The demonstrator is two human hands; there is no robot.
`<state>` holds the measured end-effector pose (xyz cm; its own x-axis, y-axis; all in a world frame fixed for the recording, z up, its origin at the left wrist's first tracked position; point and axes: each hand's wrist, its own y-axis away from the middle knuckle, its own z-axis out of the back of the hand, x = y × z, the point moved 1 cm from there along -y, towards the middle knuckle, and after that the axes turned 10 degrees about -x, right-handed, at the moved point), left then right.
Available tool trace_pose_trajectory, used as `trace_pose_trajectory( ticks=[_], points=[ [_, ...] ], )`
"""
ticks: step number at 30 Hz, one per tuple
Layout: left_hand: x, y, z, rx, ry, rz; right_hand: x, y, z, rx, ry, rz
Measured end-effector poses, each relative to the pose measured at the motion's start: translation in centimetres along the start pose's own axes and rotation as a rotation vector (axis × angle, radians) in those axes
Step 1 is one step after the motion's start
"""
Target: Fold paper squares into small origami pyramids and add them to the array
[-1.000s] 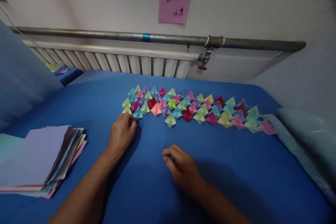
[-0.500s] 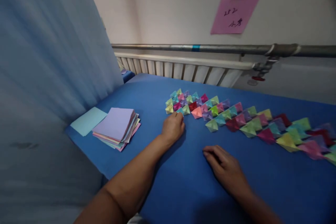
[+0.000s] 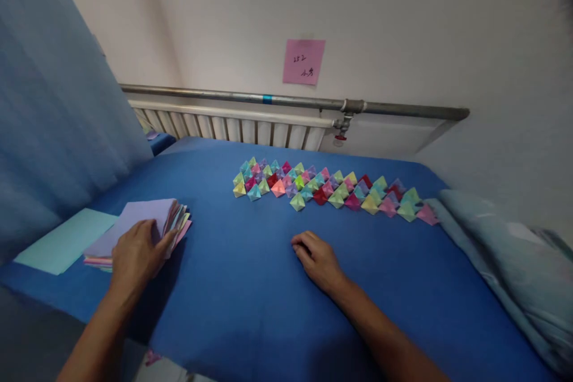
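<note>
My left hand (image 3: 136, 253) rests on a stack of square coloured paper (image 3: 144, 213) with a lavender sheet on top. Its fingertips touch that top sheet, and the thumb is spread apart along the right edge of the stack. My right hand (image 3: 319, 259) lies on the blue surface with its fingers curled together and nothing visible in them. Beyond it, many small folded paper pieces (image 3: 299, 182) stand in slanting rows, in green, pink, red, purple, yellow and blue.
A pale green sheet (image 3: 67, 240) lies left of the stack on the blue-covered surface (image 3: 233, 286). A blue curtain (image 3: 58, 95) hangs at the left. Folded grey-green cloth (image 3: 505, 262) lies at the right. A radiator (image 3: 242, 131) and a pipe (image 3: 201, 95) run along the wall.
My left hand has moved left, from beside the folded pieces onto the paper stack. The view has shifted right and shows the right end of the rows. My right hand remains curled.
</note>
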<state>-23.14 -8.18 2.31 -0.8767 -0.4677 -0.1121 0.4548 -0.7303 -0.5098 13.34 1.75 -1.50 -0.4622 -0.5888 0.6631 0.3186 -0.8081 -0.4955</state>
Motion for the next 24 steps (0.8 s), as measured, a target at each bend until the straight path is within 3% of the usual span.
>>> trace_pose_trajectory(
  ticks=[4, 9, 19, 24],
  points=[
    [1.2, 0.8, -0.3, 0.059, -0.015, 0.005, -0.2, -0.1, -0.2, -0.010, -0.005, -0.003],
    [0.8, 0.5, 0.4, 0.159, -0.018, 0.180, -0.4, 0.0, -0.2, -0.008, -0.006, 0.009],
    [1.8, -0.4, 2.4, 0.083, 0.355, 0.621, 0.1, -0.1, 0.0, -0.011, 0.026, 0.024],
    [2.1, 0.2, 2.3, 0.044, 0.522, 0.588, 0.4, -0.3, 0.3, -0.007, 0.013, 0.010]
  ],
)
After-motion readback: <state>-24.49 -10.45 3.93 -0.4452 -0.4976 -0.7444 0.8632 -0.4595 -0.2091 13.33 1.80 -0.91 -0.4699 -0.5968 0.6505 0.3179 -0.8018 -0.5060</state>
